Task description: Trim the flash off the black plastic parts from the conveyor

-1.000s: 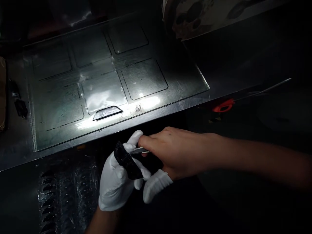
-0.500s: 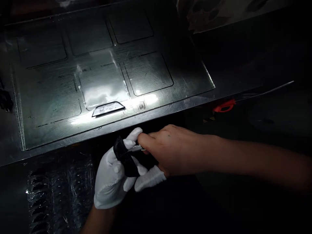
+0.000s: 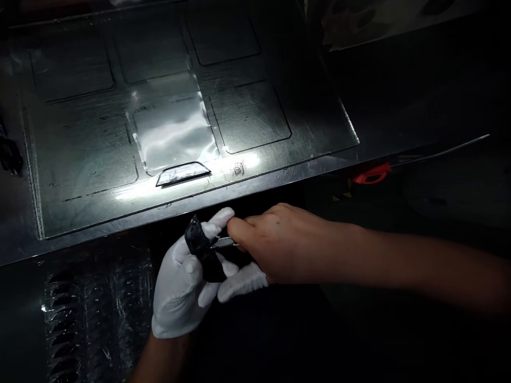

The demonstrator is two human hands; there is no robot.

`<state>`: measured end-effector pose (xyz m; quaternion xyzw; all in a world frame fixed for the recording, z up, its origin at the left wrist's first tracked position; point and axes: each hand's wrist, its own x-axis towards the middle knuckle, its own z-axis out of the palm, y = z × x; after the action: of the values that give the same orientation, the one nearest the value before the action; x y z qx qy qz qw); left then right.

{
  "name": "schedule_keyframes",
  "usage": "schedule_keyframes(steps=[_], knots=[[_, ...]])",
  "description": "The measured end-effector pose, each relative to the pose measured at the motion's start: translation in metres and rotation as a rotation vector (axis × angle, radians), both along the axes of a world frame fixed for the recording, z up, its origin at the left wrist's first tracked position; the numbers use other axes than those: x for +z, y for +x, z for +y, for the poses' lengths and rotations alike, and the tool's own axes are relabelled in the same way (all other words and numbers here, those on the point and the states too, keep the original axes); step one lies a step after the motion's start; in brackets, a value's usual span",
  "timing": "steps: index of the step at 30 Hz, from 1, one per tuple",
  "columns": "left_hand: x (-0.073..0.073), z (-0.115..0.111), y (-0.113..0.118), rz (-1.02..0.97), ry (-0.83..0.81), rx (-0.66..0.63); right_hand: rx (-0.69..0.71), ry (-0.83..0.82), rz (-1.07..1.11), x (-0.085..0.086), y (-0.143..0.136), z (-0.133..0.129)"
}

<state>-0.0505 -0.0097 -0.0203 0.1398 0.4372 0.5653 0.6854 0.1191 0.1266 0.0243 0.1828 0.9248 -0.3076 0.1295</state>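
My left hand (image 3: 178,290), in a white glove, is closed around a small, glossy black plastic part (image 3: 204,252) below the table edge. The part is tilted, with one pointed end up. From the right, my bare right hand (image 3: 275,242) grips a slim metal knife (image 3: 224,242), its tip against or very near the black part. Most of the knife is hidden in my fist. A white cloth sleeve (image 3: 243,282) covers the thumb of that hand. On the plate above lies a trapezoid piece (image 3: 183,173) with a dark rim.
A clear plate (image 3: 255,165) with dark rounded outlines lies on the metal table (image 3: 131,226). Transparent film (image 3: 171,133) covers one outline. Trays of dark curved parts (image 3: 64,330) sit lower left. A red-handled tool (image 3: 371,174) is at right, beside a thin rod (image 3: 451,149).
The view has shifted slightly, so the table and plate appear a little higher and further right. Both hands keep their grip, and the black part has turned slightly.
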Motion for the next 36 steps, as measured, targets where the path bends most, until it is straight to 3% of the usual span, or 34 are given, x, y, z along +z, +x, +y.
schedule_keyframes(steps=[7, 15, 19, 21, 23, 26, 29, 32, 36], knots=[[-0.006, -0.001, 0.002, -0.047, 0.032, -0.046, -0.014, -0.021, -0.019, -0.005, 0.005, 0.001], [0.003, 0.005, 0.012, 0.023, -0.065, -0.002, -0.025, -0.08, -0.043, -0.004, 0.014, 0.003], [0.003, 0.007, 0.018, 0.008, -0.061, -0.037, -0.083, -0.33, 0.065, -0.008, 0.03, 0.005], [0.003, 0.008, 0.021, 0.001, -0.054, -0.056, -0.148, -0.51, 0.245, -0.011, 0.044, 0.006], [0.004, 0.011, 0.023, 0.031, -0.033, -0.041, -0.245, -0.582, 0.448, -0.014, 0.058, 0.006], [0.006, 0.014, 0.027, 0.078, -0.006, -0.057, -0.397, -0.426, 0.602, -0.02, 0.074, 0.006], [0.007, 0.015, 0.029, 0.094, -0.006, -0.098, -0.47, -0.206, 0.616, -0.025, 0.08, 0.005], [0.008, 0.014, 0.029, 0.112, -0.017, -0.096, -0.473, -0.104, 0.616, -0.03, 0.078, 0.003], [0.012, 0.012, 0.026, 0.141, -0.025, -0.066, -0.437, -0.087, 0.587, -0.035, 0.076, 0.0]])
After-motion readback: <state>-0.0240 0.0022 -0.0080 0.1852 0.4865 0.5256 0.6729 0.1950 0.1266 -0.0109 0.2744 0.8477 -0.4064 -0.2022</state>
